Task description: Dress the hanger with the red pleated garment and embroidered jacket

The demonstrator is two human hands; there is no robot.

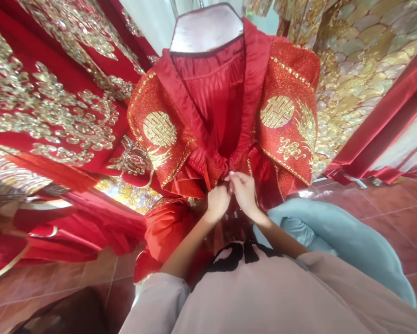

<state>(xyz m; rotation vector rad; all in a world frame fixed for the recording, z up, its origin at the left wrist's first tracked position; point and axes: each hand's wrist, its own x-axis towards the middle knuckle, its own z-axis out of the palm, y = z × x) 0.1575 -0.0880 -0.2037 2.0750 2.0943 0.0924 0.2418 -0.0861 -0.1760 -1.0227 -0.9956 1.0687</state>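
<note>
A red robe (211, 134) with gold embroidery and gold bead trim hangs on a wide, pale hanger (208, 30) in front of me. At the lower end of its crossed collar, my left hand (218, 202) and my right hand (242, 189) meet. The left fingers are curled closed against the front edge of the robe. My right thumb and forefinger pinch at the same spot, beside the left fingertips. What lies between the fingertips is too small and partly hidden to tell apart from the robe's cloth.
Red cloth with silvery beadwork (55, 106) hangs at the left. A gold, scale-patterned garment (365, 69) hangs at the right. A light blue rounded chair (348, 232) stands beside my right arm. Reddish tiles (396, 208) cover the floor, and a dark object (65, 315) sits at lower left.
</note>
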